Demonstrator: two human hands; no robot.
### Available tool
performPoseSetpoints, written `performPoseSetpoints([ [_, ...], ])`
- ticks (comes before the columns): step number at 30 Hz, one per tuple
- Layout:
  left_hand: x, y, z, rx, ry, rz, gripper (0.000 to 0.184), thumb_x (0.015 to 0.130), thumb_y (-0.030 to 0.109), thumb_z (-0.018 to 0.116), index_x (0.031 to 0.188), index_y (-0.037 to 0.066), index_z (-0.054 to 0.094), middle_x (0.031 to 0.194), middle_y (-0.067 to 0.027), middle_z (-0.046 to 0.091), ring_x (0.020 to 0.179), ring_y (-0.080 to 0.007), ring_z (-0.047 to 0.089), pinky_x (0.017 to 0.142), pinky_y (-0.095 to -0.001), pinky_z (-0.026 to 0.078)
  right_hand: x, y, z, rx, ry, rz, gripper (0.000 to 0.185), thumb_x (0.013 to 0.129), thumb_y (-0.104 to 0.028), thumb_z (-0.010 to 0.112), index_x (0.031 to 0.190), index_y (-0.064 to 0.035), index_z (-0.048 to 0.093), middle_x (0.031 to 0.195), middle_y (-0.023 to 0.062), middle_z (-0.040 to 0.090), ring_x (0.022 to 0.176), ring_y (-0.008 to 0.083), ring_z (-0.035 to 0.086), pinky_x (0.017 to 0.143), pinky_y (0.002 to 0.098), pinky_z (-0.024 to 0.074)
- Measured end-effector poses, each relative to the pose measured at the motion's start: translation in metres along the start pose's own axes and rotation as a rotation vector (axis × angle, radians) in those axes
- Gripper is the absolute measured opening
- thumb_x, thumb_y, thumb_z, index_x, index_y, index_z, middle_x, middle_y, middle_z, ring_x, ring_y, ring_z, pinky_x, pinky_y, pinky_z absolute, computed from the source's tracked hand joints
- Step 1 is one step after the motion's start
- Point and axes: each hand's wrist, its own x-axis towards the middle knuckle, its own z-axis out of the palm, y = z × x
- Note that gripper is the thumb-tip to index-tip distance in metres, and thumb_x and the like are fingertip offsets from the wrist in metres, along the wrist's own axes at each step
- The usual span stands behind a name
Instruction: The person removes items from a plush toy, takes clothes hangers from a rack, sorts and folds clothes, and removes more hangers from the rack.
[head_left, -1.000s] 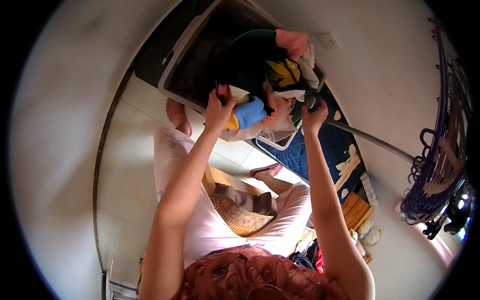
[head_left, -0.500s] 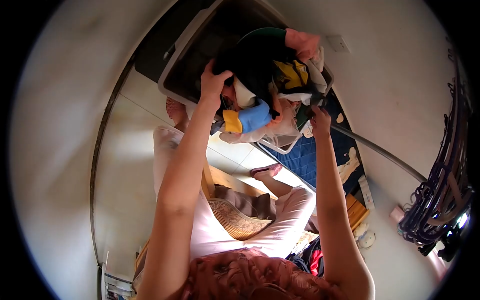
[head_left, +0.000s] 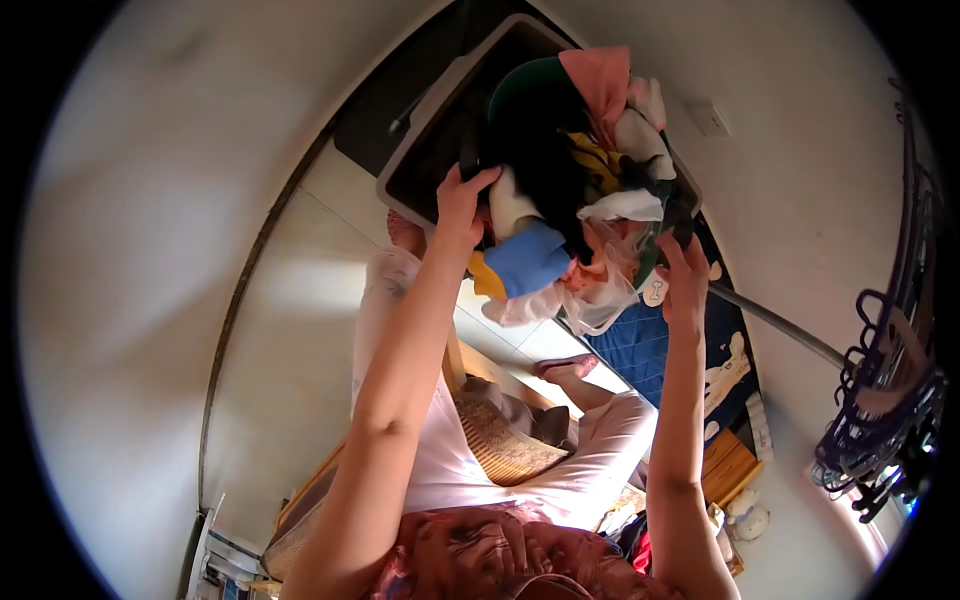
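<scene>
A heap of clothes with black cloth (head_left: 545, 150), a pink piece (head_left: 600, 90), a blue piece with a yellow end (head_left: 527, 260) and a thin translucent bag (head_left: 603, 290) is lifted at a grey-rimmed bin (head_left: 450, 85). My left hand (head_left: 463, 205) is closed at the heap's left side, by the black cloth, thumb pointing right. At the right side my right hand (head_left: 684, 278) is closed on a dark green edge beside the bag. What lies under the heap is hidden.
Purple hangers (head_left: 870, 390) hang at the right, near a metal rod (head_left: 780, 322). A blue quilted mat (head_left: 630, 345) lies beyond my knees. A wooden seat with a woven cover (head_left: 500, 440) is between my legs.
The view has shifted, so bin and heap appear further right. The heap is raised and tilted more toward me. My left hand moved up along its left side, then lower again.
</scene>
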Motion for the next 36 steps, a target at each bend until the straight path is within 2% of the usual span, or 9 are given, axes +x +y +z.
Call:
performPoseSetpoints([
  [1,-0.01,0.005,-0.002,-0.067,-0.037,0.011,0.035,0.071,0.004,0.067,0.104,0.001,0.052,0.091,-0.0099,0.059,0.076,-0.0232,0.06,0.053,-0.0322,0.051,-0.012,-0.008,0.001,-0.025,-0.007,-0.072,0.019,0.081,-0.019,0.059,0.098,-0.0116,0.06,0.089,-0.0026,0.058,0.083,0.0071,0.05,0.07,0.0241,0.0377],
  [6,-0.076,0.055,-0.012,-0.205,-0.211,0.041,0.033,0.078,-0.001,0.055,0.11,0.004,0.053,0.105,-0.0094,0.059,0.1,-0.0212,0.054,0.091,-0.0341,0.042,-0.095,-0.068,0.013,-0.219,0.022,-0.361,0.022,0.083,-0.015,0.056,0.102,-0.0033,0.056,0.088,0.0024,0.056,0.082,0.0098,0.048,0.074,0.0236,0.0389],
  [13,-0.202,0.091,-0.034,-0.363,-0.192,0.354,0.04,0.08,0.004,0.049,0.12,0.002,0.047,0.12,-0.0108,0.052,0.115,-0.023,0.045,0.103,-0.0349,0.03,-0.21,-0.109,0.036,-0.399,0.045,-0.821,0.017,0.085,-0.007,0.052,0.101,-0.0035,0.057,0.084,0.0034,0.058,0.078,0.0104,0.054,0.068,0.0225,0.041],
  [19,-0.292,0.104,-0.103,-0.497,0.029,0.581,0.045,0.08,0.01,0.055,0.121,-0.002,0.044,0.123,-0.0103,0.05,0.116,-0.0217,0.045,0.105,-0.034,0.027,-0.268,-0.158,0.069,-0.343,-0.176,-0.96,0.02,0.084,-0.004,0.05,0.102,-0.0042,0.059,0.086,0.0042,0.057,0.077,0.0118,0.055,0.069,0.0274,0.0432],
  [21,-0.313,0.106,-0.145,-0.543,-0.059,0.597,0.046,0.082,0.009,0.05,0.125,-0.003,0.041,0.13,-0.0119,0.044,0.123,-0.0214,0.038,0.106,-0.0358,0.025,-0.27,-0.156,0.098,-0.31,-0.314,-1.048,0.021,0.08,0.001,0.049,0.098,-0.002,0.06,0.088,0.0096,0.057,0.077,0.0189,0.058,0.069,0.0304,0.045],
  [25,-0.349,0.087,-0.24,-0.491,0.139,0.582,0.034,0.082,0.002,0.05,0.115,0.0,0.048,0.113,-0.0097,0.057,0.106,-0.0201,0.052,0.096,-0.0335,0.037,-0.265,-0.132,0.16,-0.353,-0.418,-1.253,0.03,0.068,0.008,0.051,0.096,-0.0005,0.06,0.082,0.0186,0.057,0.079,0.0343,0.057,0.07,0.0354,0.0473],
  [26,-0.354,0.079,-0.264,-0.453,0.165,0.57,0.031,0.082,0.001,0.05,0.113,0.002,0.05,0.11,-0.0082,0.058,0.103,-0.0192,0.054,0.093,-0.0332,0.04,-0.258,-0.119,0.174,-0.393,-0.559,-1.109,0.032,0.066,0.004,0.055,0.096,-0.0042,0.061,0.078,0.0178,0.057,0.081,0.0349,0.056,0.07,0.0393,0.0469],
  [31,-0.359,0.053,-0.318,-0.412,0.449,0.51,0.026,0.079,-0.002,0.054,0.102,0.01,0.055,0.104,-0.0011,0.06,0.099,-0.0144,0.054,0.082,-0.0334,0.045,-0.217,-0.009,0.264,-0.614,-0.58,-1.163,0.018,0.07,-0.003,0.054,0.087,-0.0089,0.06,0.079,0.0147,0.059,0.085,0.0315,0.055,0.071,0.039,0.0452],
  [36,-0.361,0.028,-0.367,-0.332,0.603,0.512,0.021,0.076,-0.005,0.05,0.09,0.01,0.05,0.101,-0.0053,0.058,0.098,-0.0218,0.054,0.08,-0.0333,0.044,-0.204,0.078,0.308,-0.956,-0.769,-0.903,0.018,0.071,-0.007,0.053,0.084,-0.0132,0.064,0.087,0.0089,0.063,0.094,0.0263,0.054,0.08,0.0364,0.043],
])
